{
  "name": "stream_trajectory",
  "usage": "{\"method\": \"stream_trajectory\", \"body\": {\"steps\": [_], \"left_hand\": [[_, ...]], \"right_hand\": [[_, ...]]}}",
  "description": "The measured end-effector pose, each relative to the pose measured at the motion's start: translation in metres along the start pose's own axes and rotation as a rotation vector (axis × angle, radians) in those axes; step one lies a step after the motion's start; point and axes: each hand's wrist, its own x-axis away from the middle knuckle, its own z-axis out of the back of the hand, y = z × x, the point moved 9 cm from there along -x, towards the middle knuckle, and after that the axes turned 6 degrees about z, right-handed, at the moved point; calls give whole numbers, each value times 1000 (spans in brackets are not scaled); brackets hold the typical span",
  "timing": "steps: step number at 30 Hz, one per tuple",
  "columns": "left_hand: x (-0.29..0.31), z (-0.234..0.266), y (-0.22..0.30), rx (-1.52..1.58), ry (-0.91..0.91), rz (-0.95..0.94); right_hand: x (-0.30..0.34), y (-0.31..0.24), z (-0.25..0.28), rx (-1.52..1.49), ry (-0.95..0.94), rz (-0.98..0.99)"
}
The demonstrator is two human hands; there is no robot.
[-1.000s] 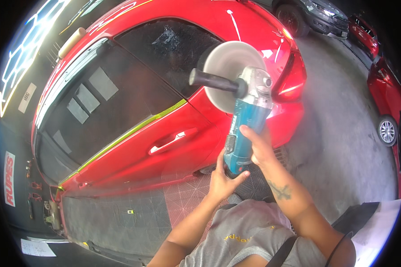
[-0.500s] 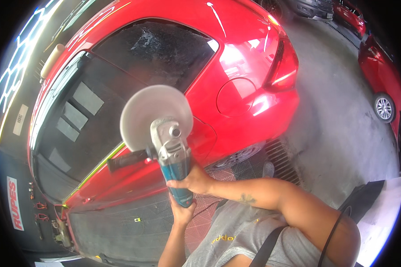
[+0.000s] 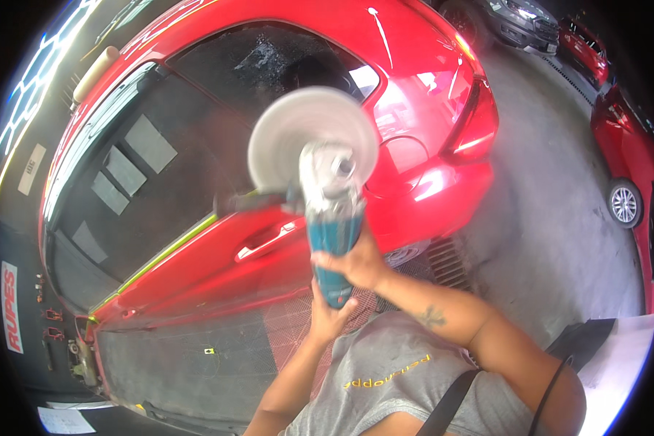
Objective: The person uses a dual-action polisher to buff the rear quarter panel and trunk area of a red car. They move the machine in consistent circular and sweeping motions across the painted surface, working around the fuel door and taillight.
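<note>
Grey concrete [image 3: 545, 196] stretches off to the right, another car [image 3: 625, 138] parked beyond it, and close up it's the red car [image 3: 385, 218] filling the view, yellow-green tape [image 3: 178, 247] along its window edge! Front and centre, the polisher [image 3: 334, 231], pad [image 3: 277, 134] uppermost and blurred, overlapping the glass from here; contact, can't tell! Right hand [image 3: 362, 260] clamped round the body, most fingers hidden, and left hand [image 3: 330, 317] just below, thumb and fingers gripping the butt end, dark side handle [image 3: 251, 203] sticking out leftward, unheld
</note>
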Motion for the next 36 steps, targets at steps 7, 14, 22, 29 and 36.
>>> {"method": "stream_trajectory", "body": {"steps": [7, 14, 22, 29, 36], "left_hand": [[33, -71, -31, 67, 28, 110], [-3, -111, 155, -443, 57, -370], [-36, -57, 286, -872, 441, -621], [-42, -15, 193, -689, 192, -349], [-7, 1, 164, -431, 170, -190]], "right_hand": [[54, 20, 32, 120, -42, -73], [37, -35, 224, 188, 79, -151], [10, -79, 233, 381, -170, -157], [6, -88, 161, 686, -354, -263], [26, -103, 128, 761, -418, -438]]}}
